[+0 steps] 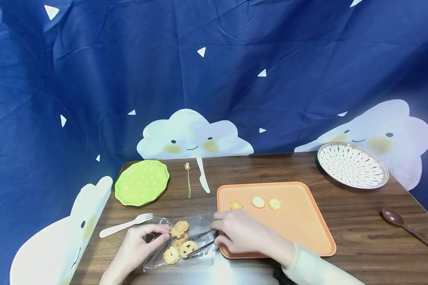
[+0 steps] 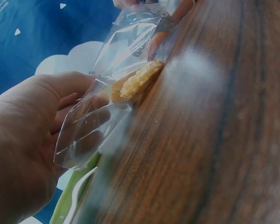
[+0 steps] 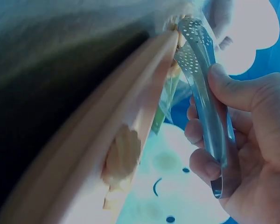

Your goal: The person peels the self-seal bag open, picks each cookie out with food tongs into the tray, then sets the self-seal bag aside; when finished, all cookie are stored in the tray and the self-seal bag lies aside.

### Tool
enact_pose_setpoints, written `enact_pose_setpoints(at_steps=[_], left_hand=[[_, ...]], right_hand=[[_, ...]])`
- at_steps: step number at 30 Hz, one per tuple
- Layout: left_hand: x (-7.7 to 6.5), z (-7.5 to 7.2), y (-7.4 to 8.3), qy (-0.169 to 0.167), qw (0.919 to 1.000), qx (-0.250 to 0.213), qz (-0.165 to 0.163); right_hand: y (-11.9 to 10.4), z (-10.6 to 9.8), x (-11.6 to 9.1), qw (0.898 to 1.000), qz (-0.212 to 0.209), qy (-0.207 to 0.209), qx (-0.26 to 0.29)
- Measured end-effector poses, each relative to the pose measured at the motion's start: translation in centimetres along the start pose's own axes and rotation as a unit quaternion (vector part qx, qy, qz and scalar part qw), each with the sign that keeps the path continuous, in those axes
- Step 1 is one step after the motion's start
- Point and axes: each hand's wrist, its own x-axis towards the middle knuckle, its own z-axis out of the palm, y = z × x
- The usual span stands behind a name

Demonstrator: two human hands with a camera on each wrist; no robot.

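Observation:
My left hand (image 1: 137, 245) pinches the left side of a clear plastic bag (image 1: 204, 222) with thumb and forefinger. Several cookies (image 1: 188, 249) lie within the bag; from the left wrist view one ridged cookie (image 2: 142, 80) shows near the table, with some fingers behind the film. My right hand (image 1: 240, 233) grips metal tongs (image 3: 207, 88) with perforated ends, thumb on one arm and fingers round the other. Their slightly parted tips reach left over the bag, around the round cookie with cut-out holes. Beneath my right hand is the left edge of an orange tray (image 1: 292, 221).
Three cookies sit along the tray's back part, an oval one (image 1: 258, 202) in the middle. A green plate (image 1: 141, 183), white fork (image 1: 126, 225), small gold spoon (image 1: 188, 180) and white knife (image 1: 202, 176) lie left and behind. At right are a patterned plate (image 1: 353, 165) and brown spoon (image 1: 392, 217).

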Motion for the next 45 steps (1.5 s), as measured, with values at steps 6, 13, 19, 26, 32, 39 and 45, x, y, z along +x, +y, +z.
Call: enact_pose_setpoints(at_steps=[6, 13, 19, 26, 32, 39, 45], left_hand=[[0.0, 0.1, -0.1, 0.001, 1.0000, -0.001, -0.001], [0.0, 0.2, -0.1, -0.001, 1.0000, -0.008, -0.004], [0.0, 0.2, -0.1, 0.006, 1.0000, -0.004, 0.002], [0.1, 0.1, 0.0, 0.007, 0.9999, -0.012, 0.010], [-0.1, 0.0, 0.2, 0.007, 0.9996, -0.026, -0.001], [-0.1, 0.1, 0.3, 0.005, 0.9997, -0.022, -0.005], [-0.1, 0.2, 0.3, 0.008, 0.9997, -0.022, -0.001]], right_hand=[[1.1, -1.1, -1.7, 0.999, 0.026, 0.046, -0.010], [3.1, -2.5, -5.7, 0.992, 0.083, 0.091, -0.028], [5.1, -3.9, -10.1, 0.982, 0.129, 0.128, -0.060], [6.7, -4.6, -14.5, 0.968, 0.180, 0.134, -0.108], [7.5, -4.0, -15.9, 0.966, 0.186, 0.137, -0.112], [8.2, -3.3, -16.1, 0.966, 0.188, 0.151, -0.098], [8.4, -3.4, -16.4, 0.967, 0.176, 0.170, -0.078]])
